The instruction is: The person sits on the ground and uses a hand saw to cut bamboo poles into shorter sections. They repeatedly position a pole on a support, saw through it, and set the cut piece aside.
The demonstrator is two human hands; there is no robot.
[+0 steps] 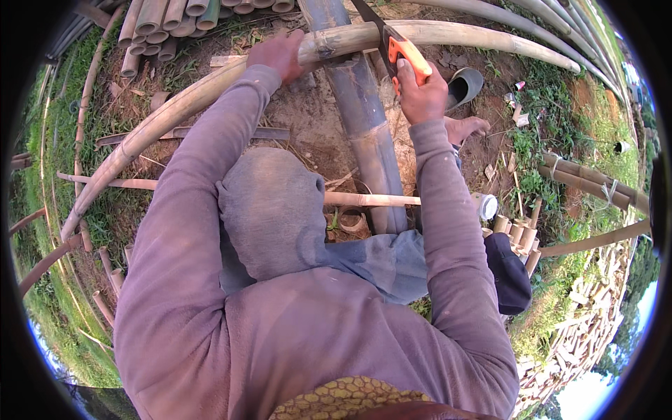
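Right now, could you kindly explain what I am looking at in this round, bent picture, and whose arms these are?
There is one picture, taken by a wide fisheye camera worn on a person's head and looking down, so straight edges curve toward the rim. The two purple-sleeved arms are that person's own. The left hand grips a long pale bamboo pole that lies across a thick dark post. The right hand holds a hand saw with an orange handle, its blade set against the pole. On the bare earth lie a stack of cut bamboo tubes, a sandal and the person's bare foot.
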